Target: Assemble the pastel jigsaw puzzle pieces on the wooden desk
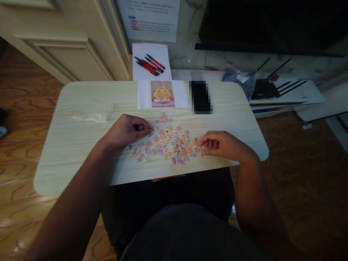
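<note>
Loose jigsaw puzzle pieces (pixel 178 145) in pink, orange, yellow and purple lie scattered over the middle of the table. My left hand (pixel 127 130) is at the upper left of the pile, thumb and forefinger pinched on a puzzle piece, mostly covered by the fingers. At the pile's right edge rests my right hand (pixel 221 145), its fingers loosely curled and the thumb apart from them, the tips touching or just over pieces there. A few joined-looking pink pieces (pixel 163 117) sit above the pile. Behind them lies a sheet with a printed picture (pixel 163 94) of a yellow figure.
A pale wood-grain table (pixel 73 152) carries everything. A clear plastic bag (pixel 92 115) lies at left, and a pixelated dark rectangular object (pixel 200 97) at back right. Beyond the table, several red-and-black pens (pixel 149 65) rest on white paper. A black router (pixel 264 89) stands on a shelf.
</note>
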### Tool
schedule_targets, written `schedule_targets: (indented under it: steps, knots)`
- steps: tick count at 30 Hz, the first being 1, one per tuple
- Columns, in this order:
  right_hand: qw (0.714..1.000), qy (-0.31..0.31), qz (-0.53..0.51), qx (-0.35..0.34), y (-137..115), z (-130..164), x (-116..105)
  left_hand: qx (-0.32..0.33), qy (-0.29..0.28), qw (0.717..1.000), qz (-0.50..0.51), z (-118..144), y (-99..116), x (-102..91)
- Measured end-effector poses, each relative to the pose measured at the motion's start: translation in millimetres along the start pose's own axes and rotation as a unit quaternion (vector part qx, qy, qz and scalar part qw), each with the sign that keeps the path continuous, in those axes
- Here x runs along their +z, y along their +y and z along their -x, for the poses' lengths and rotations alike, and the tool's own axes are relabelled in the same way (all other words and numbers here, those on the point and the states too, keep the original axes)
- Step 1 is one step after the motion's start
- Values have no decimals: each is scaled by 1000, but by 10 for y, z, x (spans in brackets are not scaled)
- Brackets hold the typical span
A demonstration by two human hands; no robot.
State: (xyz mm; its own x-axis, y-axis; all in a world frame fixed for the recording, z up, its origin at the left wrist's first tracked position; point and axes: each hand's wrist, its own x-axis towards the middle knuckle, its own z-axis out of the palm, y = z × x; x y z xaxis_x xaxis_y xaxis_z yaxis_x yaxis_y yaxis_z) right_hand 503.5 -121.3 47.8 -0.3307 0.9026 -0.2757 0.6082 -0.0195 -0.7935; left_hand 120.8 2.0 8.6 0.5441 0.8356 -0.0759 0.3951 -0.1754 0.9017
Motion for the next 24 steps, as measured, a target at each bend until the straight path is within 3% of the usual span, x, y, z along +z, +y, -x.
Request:
schedule_targets:
  steps: [16,20,24]
  knots:
    - [995,-6,96,12,-120,118,100,20,2,1000,10,-7,-28,-17]
    - [998,-32,41,30,-147,132,87,37,3,999,9,-18,-42,-16]
    - [996,16,-93,-2,-166,6,134,46,9,999,21,-25,-55,-6]
